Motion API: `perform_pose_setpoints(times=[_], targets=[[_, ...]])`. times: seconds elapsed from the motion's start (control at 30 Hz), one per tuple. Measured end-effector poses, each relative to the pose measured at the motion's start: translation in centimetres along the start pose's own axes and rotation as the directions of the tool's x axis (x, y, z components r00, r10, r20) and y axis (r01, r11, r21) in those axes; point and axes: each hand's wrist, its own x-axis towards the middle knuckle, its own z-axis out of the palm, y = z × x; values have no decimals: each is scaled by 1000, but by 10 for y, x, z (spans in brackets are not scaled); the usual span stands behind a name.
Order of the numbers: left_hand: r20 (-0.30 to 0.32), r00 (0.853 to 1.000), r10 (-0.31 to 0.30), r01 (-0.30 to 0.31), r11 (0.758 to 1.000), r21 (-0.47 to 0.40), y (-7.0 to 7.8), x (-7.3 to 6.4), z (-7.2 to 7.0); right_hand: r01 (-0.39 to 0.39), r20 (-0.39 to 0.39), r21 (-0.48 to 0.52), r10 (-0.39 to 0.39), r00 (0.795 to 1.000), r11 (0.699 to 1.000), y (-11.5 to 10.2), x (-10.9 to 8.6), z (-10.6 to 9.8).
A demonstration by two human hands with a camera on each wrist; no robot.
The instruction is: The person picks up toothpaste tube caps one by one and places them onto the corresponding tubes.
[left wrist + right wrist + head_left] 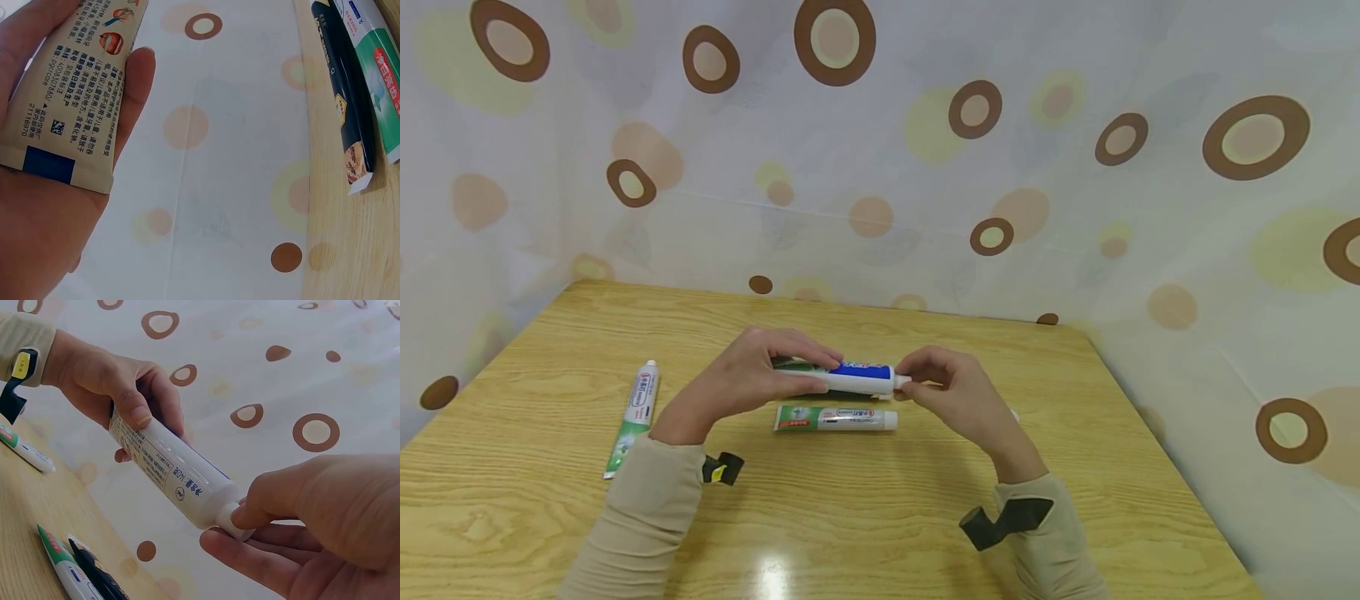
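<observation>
My left hand grips a white and blue toothpaste tube by its body, above the table. Beige backing with printed text shows on this tube's rear side in the left wrist view. Thumb and fingers of my right hand pinch the tube's white cap, which points to the right in the head view. Below the held tube lies a dark toothpaste tube, mostly hidden from the head camera. Beside it, nearer me, a green and white toothpaste tube lies crosswise on the table.
Left of my left forearm, another green and white tube lies lengthwise on the wooden table. A small white tip pokes out behind my right wrist. Patterned cloth stands along the table's back and sides.
</observation>
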Motion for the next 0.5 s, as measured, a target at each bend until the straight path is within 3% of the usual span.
perform_pose_setpoints(times=[0.2, 0.4, 0.5], targets=[[59, 996, -61, 60, 998, 11, -1, -1, -2, -21, 28, -9, 21, 999, 1000, 2, 0, 0], [160, 981, -114, 119, 993, -22, -2, -1, -2, -30, 66, -50, 34, 997, 998, 3, 0, -3], [180, 974, -138, 145, 989, -28, -3, -1, 0, -35, 68, -70, 39, 997, 997, 5, 1, -3]])
